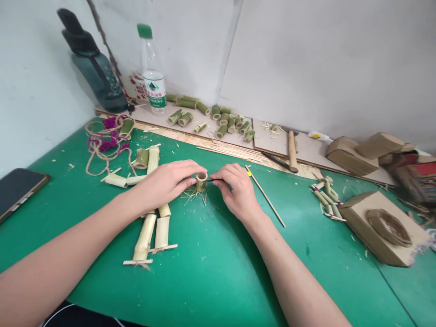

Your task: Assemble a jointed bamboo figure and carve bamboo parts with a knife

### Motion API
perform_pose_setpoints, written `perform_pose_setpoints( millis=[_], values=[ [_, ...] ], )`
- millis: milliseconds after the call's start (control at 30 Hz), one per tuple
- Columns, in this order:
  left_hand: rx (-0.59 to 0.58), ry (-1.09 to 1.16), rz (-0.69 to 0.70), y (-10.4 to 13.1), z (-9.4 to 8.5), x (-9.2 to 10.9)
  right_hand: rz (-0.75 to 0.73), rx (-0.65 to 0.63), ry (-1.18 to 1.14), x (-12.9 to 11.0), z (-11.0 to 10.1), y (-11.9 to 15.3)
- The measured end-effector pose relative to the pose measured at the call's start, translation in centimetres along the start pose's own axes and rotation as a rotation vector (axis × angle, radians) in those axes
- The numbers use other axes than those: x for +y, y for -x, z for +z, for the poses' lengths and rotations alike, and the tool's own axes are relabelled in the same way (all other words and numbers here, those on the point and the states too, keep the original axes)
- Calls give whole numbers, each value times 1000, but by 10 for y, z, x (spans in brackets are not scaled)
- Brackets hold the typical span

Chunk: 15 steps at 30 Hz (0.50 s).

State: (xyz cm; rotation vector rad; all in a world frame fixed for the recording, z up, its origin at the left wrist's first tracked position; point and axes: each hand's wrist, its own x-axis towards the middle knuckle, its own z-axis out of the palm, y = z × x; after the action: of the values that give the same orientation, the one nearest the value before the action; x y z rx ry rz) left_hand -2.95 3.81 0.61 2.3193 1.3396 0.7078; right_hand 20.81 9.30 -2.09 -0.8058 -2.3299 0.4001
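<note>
A short bamboo tube (pixel 201 182) stands upright on the green table, its hollow end facing up. The fingers and thumb of my left hand (pixel 175 180) close on its left side and rim. On the other side, my right hand (pixel 235 188) pinches a thin dark tool (pixel 210 180) whose tip meets the tube; most of it is hidden in my grip. Fine bamboo shavings (pixel 195 194) lie around the tube's base. Partly under my left forearm is a jointed bamboo figure (pixel 146 236), its segments joined to thin cross sticks.
A thin stick (pixel 269 200) lies right of my right hand. Behind are cut bamboo pieces (pixel 223 120), a hammer (pixel 292 152) and a water bottle (pixel 155 81). Twine (pixel 102 145) and a phone (pixel 22 190) are left; a cardboard block (pixel 361 222) and small bamboo figure (pixel 327 199) are right.
</note>
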Motion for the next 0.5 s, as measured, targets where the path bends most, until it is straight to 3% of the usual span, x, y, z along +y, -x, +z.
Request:
perform_pose_setpoints(
  millis=[500],
  values=[
    [7, 5, -49, -2, 0, -7, -24, -172, 172, -1, 4, -1]
  ],
)
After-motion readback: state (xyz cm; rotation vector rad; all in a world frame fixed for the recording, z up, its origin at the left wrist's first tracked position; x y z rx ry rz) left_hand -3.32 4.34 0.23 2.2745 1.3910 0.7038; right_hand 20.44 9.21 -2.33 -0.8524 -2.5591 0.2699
